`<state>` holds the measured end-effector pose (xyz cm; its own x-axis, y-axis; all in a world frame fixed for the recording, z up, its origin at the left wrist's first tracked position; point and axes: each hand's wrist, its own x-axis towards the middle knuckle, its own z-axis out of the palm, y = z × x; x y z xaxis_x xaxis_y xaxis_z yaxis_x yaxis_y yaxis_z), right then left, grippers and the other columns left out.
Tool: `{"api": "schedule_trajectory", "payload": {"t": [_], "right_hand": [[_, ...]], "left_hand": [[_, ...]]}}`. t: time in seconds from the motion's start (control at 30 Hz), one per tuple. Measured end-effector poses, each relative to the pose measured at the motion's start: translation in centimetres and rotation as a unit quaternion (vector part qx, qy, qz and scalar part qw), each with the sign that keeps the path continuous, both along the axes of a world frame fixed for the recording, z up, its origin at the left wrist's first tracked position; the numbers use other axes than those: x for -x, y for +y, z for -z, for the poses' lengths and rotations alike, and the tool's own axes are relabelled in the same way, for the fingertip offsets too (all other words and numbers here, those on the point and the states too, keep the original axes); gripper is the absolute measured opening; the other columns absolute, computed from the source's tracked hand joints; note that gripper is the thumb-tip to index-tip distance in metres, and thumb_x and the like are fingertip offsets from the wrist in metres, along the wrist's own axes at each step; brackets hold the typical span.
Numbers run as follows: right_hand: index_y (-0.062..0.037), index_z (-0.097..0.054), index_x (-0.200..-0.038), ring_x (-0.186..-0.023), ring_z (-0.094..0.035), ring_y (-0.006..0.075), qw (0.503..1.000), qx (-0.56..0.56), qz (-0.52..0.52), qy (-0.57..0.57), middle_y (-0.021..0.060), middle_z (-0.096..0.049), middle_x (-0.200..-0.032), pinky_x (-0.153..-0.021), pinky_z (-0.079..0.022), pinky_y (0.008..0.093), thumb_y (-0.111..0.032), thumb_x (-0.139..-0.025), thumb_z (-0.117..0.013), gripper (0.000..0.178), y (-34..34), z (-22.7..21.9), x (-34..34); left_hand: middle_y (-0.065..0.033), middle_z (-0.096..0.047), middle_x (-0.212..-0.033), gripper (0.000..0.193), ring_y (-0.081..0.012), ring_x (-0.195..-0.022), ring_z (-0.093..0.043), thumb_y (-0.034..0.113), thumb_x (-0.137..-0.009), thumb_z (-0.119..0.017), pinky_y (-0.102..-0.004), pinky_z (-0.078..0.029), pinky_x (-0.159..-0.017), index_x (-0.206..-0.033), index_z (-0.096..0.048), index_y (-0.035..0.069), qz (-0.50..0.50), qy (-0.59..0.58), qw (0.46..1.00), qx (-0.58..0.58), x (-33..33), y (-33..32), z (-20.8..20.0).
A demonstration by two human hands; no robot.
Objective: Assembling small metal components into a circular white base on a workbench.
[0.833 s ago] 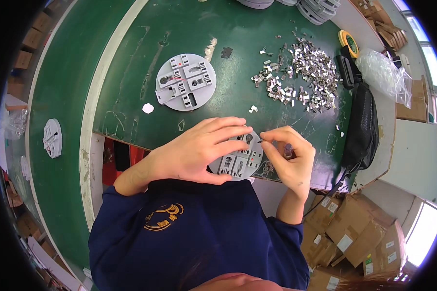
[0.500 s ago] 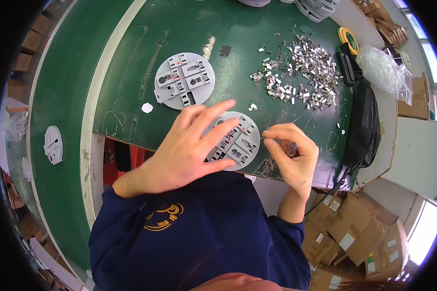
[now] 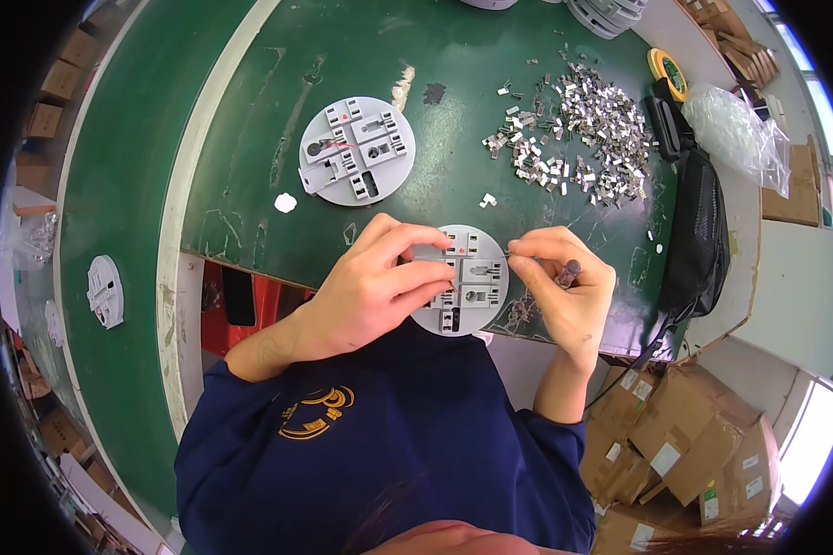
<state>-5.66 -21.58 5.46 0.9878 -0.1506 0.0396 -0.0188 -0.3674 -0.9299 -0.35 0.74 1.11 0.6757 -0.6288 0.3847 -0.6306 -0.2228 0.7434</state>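
Note:
A round grey plastic base [image 3: 489, 294] with moulded slots lies at the table's front edge. Over its left part sits my left hand [image 3: 370, 289], index fingertip on the base. Its thumb and another fingertip close together beside a short reddish wire; what they pinch is hidden. To the right of the base, my right hand [image 3: 569, 287] is closed on a small screwdriver with a dark translucent handle [image 3: 568, 272]. Its thin shaft shows between thumb and index finger, pointing at the base's right rim. Farther back and left lies a second grey base [image 3: 391, 178] with a red wire.
Loose small metal clips [image 3: 602, 129] are heaped at the back right. A black bag [image 3: 696, 217], a clear plastic bag [image 3: 736, 129] and a yellow tape roll [image 3: 665, 72] line the right edge. A white scrap [image 3: 285, 202] lies left; cardboard boxes [image 3: 680, 425] stand below right.
My left hand has lowered from spread fingers above the base to fingertips together on it. The base sits slightly lower and to the right in view. The right hand still holds the screwdriver at its rim.

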Motion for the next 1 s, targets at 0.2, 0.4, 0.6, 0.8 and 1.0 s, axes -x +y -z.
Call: {"api": "schedule_trajectory", "payload": {"t": [0.2, 0.4, 0.6, 0.8, 1.0], "right_hand": [[0.0009, -0.074, -0.091, -0.060, -0.044, 0.0007, 0.997, -0.002, -0.072, -0.007, 0.0043, -0.070, -0.089, -0.052, -0.031, 0.0189, 0.010, -0.080, -0.071, 0.015, 0.6, -0.1, -0.3], [-0.0001, -0.073, -0.089, -0.060, -0.046, 0.0017, 0.996, -0.003, -0.092, 0.018, 0.0045, -0.071, -0.089, -0.052, -0.031, 0.0198, 0.008, -0.079, -0.072, 0.013, 1.1, -0.4, -0.5], [-0.0007, -0.073, -0.088, -0.060, -0.046, 0.0031, 0.994, 0.002, -0.100, 0.034, 0.0044, -0.070, -0.088, -0.052, -0.032, 0.0208, 0.008, -0.079, -0.070, 0.013, 1.2, -0.1, -0.6], [-0.0015, -0.074, -0.089, -0.061, -0.047, 0.0041, 0.994, 0.011, -0.104, 0.033, 0.0041, -0.070, -0.087, -0.053, -0.033, 0.0217, 0.007, -0.079, -0.071, 0.014, 1.4, 0.0, -0.7], [-0.0013, -0.074, -0.090, -0.063, -0.047, 0.0042, 0.994, 0.004, -0.098, 0.053, 0.0038, -0.069, -0.086, -0.054, -0.033, 0.0218, 0.006, -0.080, -0.072, 0.012, 1.5, -0.2, -0.8]], "left_hand": [[-0.0033, -0.063, -0.113, 0.022, -0.0184, -0.085, -0.052, 0.002, -0.075, -0.081, -0.0292, -0.046, -0.070, -0.095, -0.073, 0.006, 0.020, 0.045, 0.998, 0.043, -0.6, -0.2, 0.6], [-0.0025, -0.060, -0.109, 0.016, -0.0193, -0.083, -0.051, 0.007, -0.080, -0.078, -0.0305, -0.047, -0.067, -0.095, -0.071, 0.006, 0.026, 0.074, 0.996, 0.048, -0.8, -0.5, 0.6], [-0.0031, -0.058, -0.107, 0.017, -0.0196, -0.084, -0.051, 0.007, -0.081, -0.077, -0.0308, -0.047, -0.068, -0.096, -0.070, 0.006, 0.030, 0.065, 0.996, 0.052, -0.9, -0.6, 0.7], [-0.0036, -0.058, -0.110, 0.016, -0.0197, -0.085, -0.051, 0.007, -0.082, -0.077, -0.0311, -0.047, -0.071, -0.095, -0.069, 0.006, 0.036, 0.084, 0.994, 0.059, -0.8, -0.6, 0.5], [-0.0039, -0.058, -0.113, 0.017, -0.0199, -0.090, -0.050, 0.005, -0.080, -0.078, -0.0312, -0.045, -0.075, -0.095, -0.069, 0.007, 0.049, 0.096, 0.993, 0.053, -0.8, -0.8, 0.4]]}}
